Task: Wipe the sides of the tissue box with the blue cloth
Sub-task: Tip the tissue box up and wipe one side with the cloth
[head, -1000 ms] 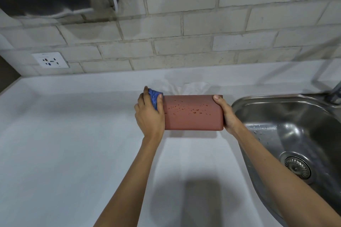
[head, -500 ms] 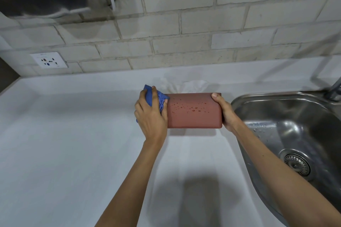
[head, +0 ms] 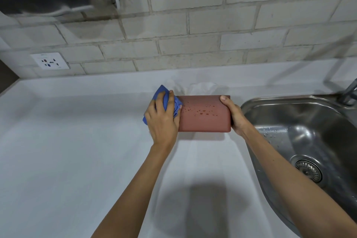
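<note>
A reddish-brown tissue box (head: 204,120) lies on the white counter (head: 67,150), its near side dotted with water drops. White tissue (head: 202,88) sticks out behind its top edge. My left hand (head: 162,120) presses a crumpled blue cloth (head: 164,100) against the box's left end, fingers curled over the cloth. My right hand (head: 233,116) grips the box's right end, thumb on the top corner.
A steel sink (head: 309,141) with a drain sits just right of the box, and a tap (head: 349,91) stands at its far corner. A brick wall with a white socket (head: 50,61) runs behind the counter. A dark hood hangs at the upper left.
My left hand has shifted the blue cloth up and outward along the box's left end, so more cloth shows. The right hand has kept its hold on the box.
</note>
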The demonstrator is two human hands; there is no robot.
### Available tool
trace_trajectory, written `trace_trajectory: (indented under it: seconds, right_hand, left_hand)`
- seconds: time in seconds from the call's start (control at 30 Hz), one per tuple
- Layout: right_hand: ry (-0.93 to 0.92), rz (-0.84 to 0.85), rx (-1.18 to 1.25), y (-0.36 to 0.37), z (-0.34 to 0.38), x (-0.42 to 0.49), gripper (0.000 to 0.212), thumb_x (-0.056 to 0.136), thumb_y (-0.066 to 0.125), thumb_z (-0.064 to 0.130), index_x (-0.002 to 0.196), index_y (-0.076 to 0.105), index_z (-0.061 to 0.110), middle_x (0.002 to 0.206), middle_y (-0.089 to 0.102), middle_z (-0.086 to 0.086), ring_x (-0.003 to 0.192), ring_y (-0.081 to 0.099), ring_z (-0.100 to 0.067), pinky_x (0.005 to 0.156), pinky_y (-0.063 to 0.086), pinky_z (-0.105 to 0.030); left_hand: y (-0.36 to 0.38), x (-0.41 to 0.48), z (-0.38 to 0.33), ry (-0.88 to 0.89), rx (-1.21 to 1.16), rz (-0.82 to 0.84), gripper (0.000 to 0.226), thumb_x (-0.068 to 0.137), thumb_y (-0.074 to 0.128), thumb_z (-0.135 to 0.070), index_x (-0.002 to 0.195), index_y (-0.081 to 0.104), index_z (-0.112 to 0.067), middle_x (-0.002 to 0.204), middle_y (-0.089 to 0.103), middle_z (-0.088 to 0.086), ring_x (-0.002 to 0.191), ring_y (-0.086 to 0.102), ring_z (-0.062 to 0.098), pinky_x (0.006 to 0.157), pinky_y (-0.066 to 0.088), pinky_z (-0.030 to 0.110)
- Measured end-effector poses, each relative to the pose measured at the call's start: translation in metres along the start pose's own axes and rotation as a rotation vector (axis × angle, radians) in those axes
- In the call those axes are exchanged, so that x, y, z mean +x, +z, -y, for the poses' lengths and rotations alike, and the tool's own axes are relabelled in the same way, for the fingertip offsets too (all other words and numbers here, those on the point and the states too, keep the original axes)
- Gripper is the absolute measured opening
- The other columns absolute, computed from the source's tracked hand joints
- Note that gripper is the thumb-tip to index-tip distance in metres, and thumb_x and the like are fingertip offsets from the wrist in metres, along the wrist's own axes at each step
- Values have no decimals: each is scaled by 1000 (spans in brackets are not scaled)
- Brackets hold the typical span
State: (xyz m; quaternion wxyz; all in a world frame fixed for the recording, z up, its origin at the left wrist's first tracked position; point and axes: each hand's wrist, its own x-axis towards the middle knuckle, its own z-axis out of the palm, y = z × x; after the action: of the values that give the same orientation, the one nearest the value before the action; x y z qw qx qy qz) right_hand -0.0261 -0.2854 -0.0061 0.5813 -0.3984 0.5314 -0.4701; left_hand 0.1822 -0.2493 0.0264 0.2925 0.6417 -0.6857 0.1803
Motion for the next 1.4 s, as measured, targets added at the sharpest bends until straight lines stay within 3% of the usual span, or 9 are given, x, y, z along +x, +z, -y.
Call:
trace_trajectory:
  seconds: [0.17,0.47,0.63,0.8,0.87,0.93,1.1,1.3,1.4]
  right_hand:
    - [-10,8,-4,-1,0,0,53,67,58,59,102,65,19,92,69,-1,86,64,-16,80,50,-30]
    - [-18,6,2,-1,0,2,47,73,62,57,100,65,19,93,68,-4,87,64,-19,83,50,-34]
    - [-30,15,-1,-1,0,1,41,79,59,53,100,65,19,94,68,-2,87,64,-16,78,51,-28]
    - [-22,4,8,-1,0,2,45,75,60,53,102,64,18,96,68,-3,92,63,-18,85,49,-32]
    - [-16,-4,7,-1,0,3,42,78,60,52,102,64,18,96,68,-3,92,63,-19,85,49,-33]
    - [-15,-16,10,-1,-1,4,38,82,58,49,102,64,17,96,68,-4,91,63,-19,85,50,-33]
    - [-40,-11,13,0,-2,1,52,78,61,51,113,62,12,99,68,-4,92,63,-18,82,50,-30]
    - [-31,-26,-2,1,1,-1,49,83,58,47,118,60,12,100,67,-3,91,63,-15,73,49,-26]
    - [-45,-25,12,1,0,-2,46,83,58,47,114,61,12,99,68,-5,89,64,-17,74,51,-27]
  left_hand:
    - [3,-51,16,220,22,-13,55,59,86,-21,110,72,-8,107,73,14,85,71,34,68,56,36]
    - [9,-8,-14,151,-8,-82,52,63,86,-25,111,72,-10,109,73,11,90,70,32,72,56,37]
    - [14,-51,3,307,68,-136,50,63,80,-27,111,72,-14,109,74,10,98,46,23,72,55,38]
    - [12,-6,-12,104,66,-131,37,84,58,-35,114,70,-17,118,68,17,111,60,40,92,43,60]
    - [14,8,-25,32,14,-105,37,83,63,-34,115,69,-17,124,65,19,112,60,43,93,42,63]
    - [18,3,-32,29,15,-100,37,82,68,-33,116,69,-17,126,64,17,113,61,41,93,46,60]
    - [17,-41,-14,195,89,-96,43,87,47,-43,117,70,-22,124,66,15,108,65,38,88,50,55]
    - [12,4,-34,-148,-11,-40,42,87,49,-41,119,68,-22,124,64,17,103,64,38,80,49,50]
    - [14,8,-50,-113,-1,4,47,88,43,-47,122,65,-23,126,63,15,104,64,36,77,50,47]
